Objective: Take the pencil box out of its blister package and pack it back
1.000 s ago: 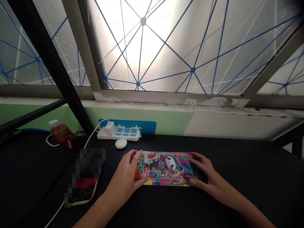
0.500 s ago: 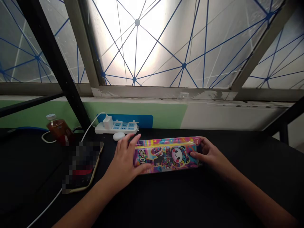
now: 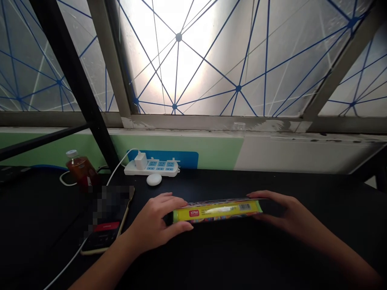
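Observation:
Between both hands is a long, slim pencil case (image 3: pixel 220 211) with a cartoon print. Its narrow yellow side, with a red label and a barcode, faces me. My left hand (image 3: pixel 161 219) grips the left end, fingers over the top edge and thumb along the lower edge. At the other end my right hand (image 3: pixel 278 207) pinches the case, fingertips above and thumb below. The printed broad face is now seen only as a thin strip, and the far side is hidden.
A phone (image 3: pixel 102 237) with a white cable lies at the left on the black table (image 3: pixel 211 262). Behind it stand a bottle (image 3: pixel 81 167) with a white cap and a power strip (image 3: pixel 163 167) with a plug. A white rounded case (image 3: pixel 154 179) sits before the strip.
The pencil case has been turned from its printed face to its yellow side edge. Both hands have shifted their hold on its ends. The view has tilted slightly.

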Motion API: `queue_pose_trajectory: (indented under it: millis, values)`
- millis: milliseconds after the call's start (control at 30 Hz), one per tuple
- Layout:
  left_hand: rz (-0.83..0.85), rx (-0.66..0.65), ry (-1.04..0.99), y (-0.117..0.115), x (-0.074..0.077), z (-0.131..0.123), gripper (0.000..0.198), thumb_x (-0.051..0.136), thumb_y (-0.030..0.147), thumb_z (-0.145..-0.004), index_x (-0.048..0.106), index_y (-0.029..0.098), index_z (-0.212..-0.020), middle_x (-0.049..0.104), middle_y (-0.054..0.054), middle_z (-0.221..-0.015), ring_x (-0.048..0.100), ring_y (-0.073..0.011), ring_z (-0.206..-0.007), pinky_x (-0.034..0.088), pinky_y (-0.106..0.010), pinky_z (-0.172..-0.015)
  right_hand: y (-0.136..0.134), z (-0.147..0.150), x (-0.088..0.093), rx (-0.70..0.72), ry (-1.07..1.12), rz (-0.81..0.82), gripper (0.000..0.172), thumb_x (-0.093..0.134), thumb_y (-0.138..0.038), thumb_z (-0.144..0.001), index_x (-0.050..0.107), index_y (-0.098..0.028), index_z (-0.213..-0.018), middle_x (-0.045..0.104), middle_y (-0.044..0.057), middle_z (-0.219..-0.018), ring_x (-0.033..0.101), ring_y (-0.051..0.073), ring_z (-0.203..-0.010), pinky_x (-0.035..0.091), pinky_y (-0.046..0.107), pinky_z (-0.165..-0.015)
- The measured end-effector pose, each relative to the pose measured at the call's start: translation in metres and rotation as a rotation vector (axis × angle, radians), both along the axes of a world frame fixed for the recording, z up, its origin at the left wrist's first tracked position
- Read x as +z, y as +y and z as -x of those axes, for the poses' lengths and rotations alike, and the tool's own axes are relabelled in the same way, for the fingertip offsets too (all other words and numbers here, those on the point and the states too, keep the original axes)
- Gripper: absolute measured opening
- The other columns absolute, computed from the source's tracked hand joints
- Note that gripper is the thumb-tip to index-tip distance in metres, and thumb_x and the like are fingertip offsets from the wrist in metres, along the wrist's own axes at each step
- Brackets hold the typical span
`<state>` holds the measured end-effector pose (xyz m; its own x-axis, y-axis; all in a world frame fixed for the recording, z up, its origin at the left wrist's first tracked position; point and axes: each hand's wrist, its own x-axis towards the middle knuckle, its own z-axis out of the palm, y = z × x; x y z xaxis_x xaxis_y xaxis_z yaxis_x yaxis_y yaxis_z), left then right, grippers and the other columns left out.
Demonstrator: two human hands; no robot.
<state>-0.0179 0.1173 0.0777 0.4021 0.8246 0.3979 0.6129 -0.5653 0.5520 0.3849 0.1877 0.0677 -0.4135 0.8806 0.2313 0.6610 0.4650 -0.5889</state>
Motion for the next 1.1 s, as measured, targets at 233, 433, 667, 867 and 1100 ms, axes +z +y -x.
queue_pose_trajectory:
  millis: [233,433,667,867,1100]
  values:
    - [0.086,-0.074,0.060,-0.001,0.012,0.007,0.030,0.059,0.026,-0.098,0.075,0.025,-0.123,0.077,-0.001,-0.128,0.071,-0.0231,-0.120,0.052,-0.034,-0.108,-0.001,-0.008,-0.002,0.092,-0.135,-0.117,0.050,0.080,-0.053,-0.082,0.073,-0.037,-0.129,0.077,0.002,-0.126,0.075,0.031,-0.110,0.064,0.041,-0.094]
    - [0.214,-0.130,0.271,-0.003,0.012,0.003,0.068,0.065,0.015,-0.084,0.056,0.032,-0.149,0.045,-0.003,-0.163,0.036,-0.0316,-0.153,0.020,-0.060,-0.126,-0.004,0.000,-0.008,0.161,-0.334,-0.073,0.053,0.071,-0.058,-0.089,0.067,-0.040,-0.138,0.061,0.006,-0.150,0.062,0.038,-0.131,0.055,0.052,-0.107]
    - [0.259,0.053,0.383,0.001,-0.005,-0.006,0.084,0.067,0.062,-0.092,0.034,0.030,-0.162,0.020,-0.008,-0.174,0.013,-0.0355,-0.160,0.025,-0.059,-0.125,-0.022,0.037,-0.017,0.117,-0.397,-0.221,0.058,0.064,-0.058,-0.095,0.053,-0.043,-0.150,0.055,0.009,-0.155,0.053,0.041,-0.139,0.047,0.065,-0.108]
    - [0.290,0.099,0.419,0.004,-0.014,-0.009,0.089,0.049,0.072,-0.098,0.017,0.027,-0.167,0.007,-0.012,-0.174,0.000,-0.0387,-0.159,0.010,-0.070,-0.123,-0.036,0.073,-0.005,0.346,-0.407,-0.205,0.072,0.062,-0.065,-0.095,0.039,-0.040,-0.158,0.040,0.006,-0.164,0.038,0.037,-0.150,0.034,0.063,-0.119]
    - [0.296,0.110,0.444,0.003,-0.008,-0.007,0.088,0.045,0.077,-0.096,0.023,0.028,-0.166,0.007,-0.010,-0.174,0.002,-0.0370,-0.159,0.011,-0.069,-0.123,-0.013,0.022,0.005,0.116,-0.365,-0.285,0.030,0.059,-0.053,-0.099,0.080,-0.038,-0.115,0.077,0.003,-0.125,0.072,0.033,-0.116,0.054,0.056,-0.102]
